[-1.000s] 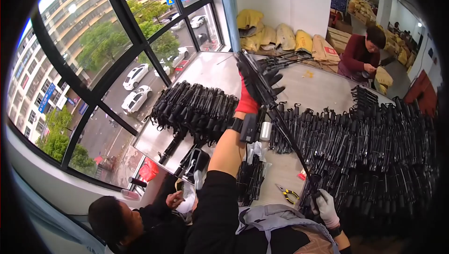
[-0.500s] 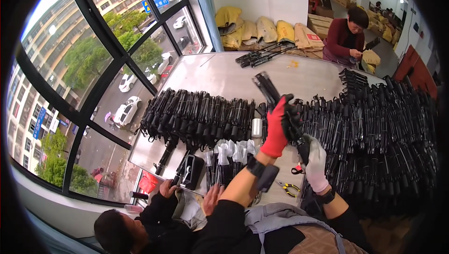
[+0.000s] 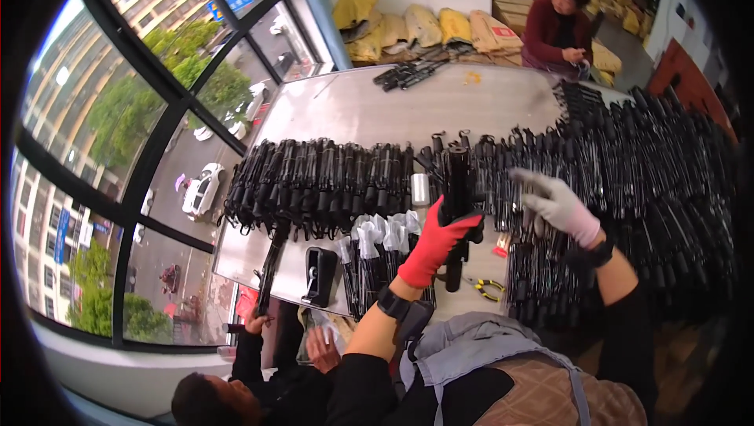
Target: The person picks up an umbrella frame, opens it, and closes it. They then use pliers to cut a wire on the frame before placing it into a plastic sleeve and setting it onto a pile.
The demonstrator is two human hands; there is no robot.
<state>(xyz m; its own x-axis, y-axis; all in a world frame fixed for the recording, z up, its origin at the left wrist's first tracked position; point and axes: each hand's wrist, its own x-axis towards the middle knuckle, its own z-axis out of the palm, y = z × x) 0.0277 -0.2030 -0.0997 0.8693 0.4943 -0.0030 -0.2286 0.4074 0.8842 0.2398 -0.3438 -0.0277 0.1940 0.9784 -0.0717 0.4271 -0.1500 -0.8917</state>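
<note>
I am watching how the left hand is gripping a long, black, narrow folded frame, while the right hand is showing spread fingers.

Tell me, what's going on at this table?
A person grips a black rod-like piece in the left hand, gloved in red and black. The pale-gloved right hand is open, with nothing visible in it, over the rows of similar black pieces on the right. Yellow-handled pliers lie near the table's front edge. A co-worker sits at the lower left, and another person is beyond the table.
</note>
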